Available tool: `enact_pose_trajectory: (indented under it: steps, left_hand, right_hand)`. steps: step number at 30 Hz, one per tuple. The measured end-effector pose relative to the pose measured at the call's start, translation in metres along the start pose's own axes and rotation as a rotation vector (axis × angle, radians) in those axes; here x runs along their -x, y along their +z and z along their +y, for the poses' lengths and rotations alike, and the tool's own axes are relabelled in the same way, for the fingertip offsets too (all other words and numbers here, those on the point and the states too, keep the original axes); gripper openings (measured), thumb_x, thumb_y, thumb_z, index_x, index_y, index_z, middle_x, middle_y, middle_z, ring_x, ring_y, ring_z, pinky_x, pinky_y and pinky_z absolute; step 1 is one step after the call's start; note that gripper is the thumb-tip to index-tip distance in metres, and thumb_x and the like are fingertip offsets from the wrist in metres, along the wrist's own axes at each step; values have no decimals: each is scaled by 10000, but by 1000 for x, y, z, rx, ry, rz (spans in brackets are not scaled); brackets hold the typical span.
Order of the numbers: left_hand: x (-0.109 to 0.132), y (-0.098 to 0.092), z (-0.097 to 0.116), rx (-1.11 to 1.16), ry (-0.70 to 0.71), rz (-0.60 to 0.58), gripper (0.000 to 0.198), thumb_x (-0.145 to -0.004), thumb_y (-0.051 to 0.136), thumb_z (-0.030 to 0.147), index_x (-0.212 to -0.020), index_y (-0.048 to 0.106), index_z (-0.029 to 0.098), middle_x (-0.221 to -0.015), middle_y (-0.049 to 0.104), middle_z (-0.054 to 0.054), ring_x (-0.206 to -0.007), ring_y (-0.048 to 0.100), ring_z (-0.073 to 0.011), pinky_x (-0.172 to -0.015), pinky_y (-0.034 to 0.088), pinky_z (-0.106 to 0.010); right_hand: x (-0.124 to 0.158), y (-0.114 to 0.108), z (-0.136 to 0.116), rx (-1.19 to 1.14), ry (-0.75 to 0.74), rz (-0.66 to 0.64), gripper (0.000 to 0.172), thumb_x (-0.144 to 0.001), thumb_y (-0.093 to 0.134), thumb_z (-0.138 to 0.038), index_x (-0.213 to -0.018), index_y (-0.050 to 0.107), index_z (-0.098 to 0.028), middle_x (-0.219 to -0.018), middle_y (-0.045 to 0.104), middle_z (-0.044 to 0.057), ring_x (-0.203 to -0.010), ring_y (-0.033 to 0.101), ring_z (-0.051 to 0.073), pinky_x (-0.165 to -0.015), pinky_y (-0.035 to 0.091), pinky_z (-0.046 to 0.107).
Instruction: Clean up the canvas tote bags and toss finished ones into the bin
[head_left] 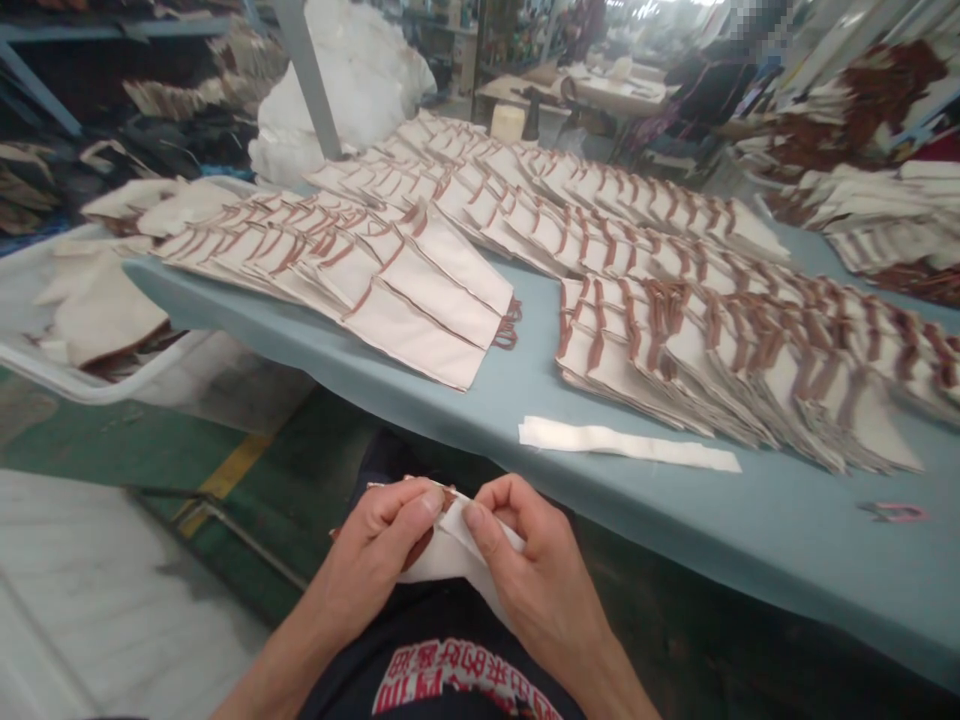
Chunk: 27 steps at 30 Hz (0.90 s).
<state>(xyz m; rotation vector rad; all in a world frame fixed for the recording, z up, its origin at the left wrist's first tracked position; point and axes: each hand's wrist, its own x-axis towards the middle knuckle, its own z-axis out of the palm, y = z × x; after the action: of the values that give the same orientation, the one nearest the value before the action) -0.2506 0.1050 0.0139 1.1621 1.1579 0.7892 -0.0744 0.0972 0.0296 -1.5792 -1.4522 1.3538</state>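
Observation:
Both my hands are down in my lap, below the front edge of the blue table (465, 400). My left hand (379, 550) and my right hand (525, 570) pinch the same small cream fabric piece (450, 545) with brown trim, thumbs pressed together on its top edge. Most of the piece is hidden by my fingers. A narrow white fabric strip (626, 445) lies flat on the table just beyond my hands.
Long overlapping rows of cream fabric pieces with brown trim (420, 290) (750, 340) cover the table. Small pink snips (892, 512) lie at the right near the table's front edge. A white bin (97, 330) of fabric stands at the left. More stacks lie far right.

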Motion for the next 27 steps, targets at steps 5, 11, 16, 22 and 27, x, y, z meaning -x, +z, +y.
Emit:
enact_pose_trajectory:
  steps: [5, 11, 16, 22, 27]
  left_hand:
    - [-2, 1, 4, 19, 19, 11, 448, -993, 525, 494, -668, 501, 188, -600, 327, 61, -543, 277, -102, -486, 236, -240]
    - [0, -2, 8, -24, 20, -12, 424, -993, 497, 480, -710, 573, 174, -605, 348, 59, -547, 294, -110, -492, 243, -248]
    - [3, -4, 5, -81, 18, 5, 422, -1010, 474, 471, -771, 631, 161, -608, 355, 62, -541, 297, -111, -486, 234, -252]
    - [3, -4, -5, -64, 34, -1, 447, -1026, 457, 478, -681, 472, 194, -616, 339, 66, -535, 284, -101, -482, 231, -251]
    - [2, -3, -6, -10, 53, 2, 443, -1030, 446, 472, -680, 451, 200, -616, 335, 67, -549, 285, -105, -497, 254, -242]
  right_hand:
    - [-1, 2, 2, 17, -14, 45, 320, -949, 546, -523, -817, 575, -233, -589, 595, -26, -511, 512, 146, -516, 318, 269]
    - [-1, 7, 2, 68, -64, 72, 292, -983, 548, -472, -828, 585, -227, -590, 613, -43, -507, 523, 131, -498, 314, 242]
    - [1, 14, 1, 181, -150, 173, 293, -995, 534, -446, -810, 591, -226, -559, 609, -49, -471, 535, 131, -482, 310, 242]
    - [7, 24, 6, 452, -328, 322, 299, -1045, 512, -395, -834, 626, -217, -584, 669, -36, -444, 605, 139, -499, 328, 254]
    - [6, 28, 8, 607, -430, 427, 400, -1101, 418, -409, -818, 624, -216, -539, 660, -30, -423, 625, 149, -485, 310, 269]
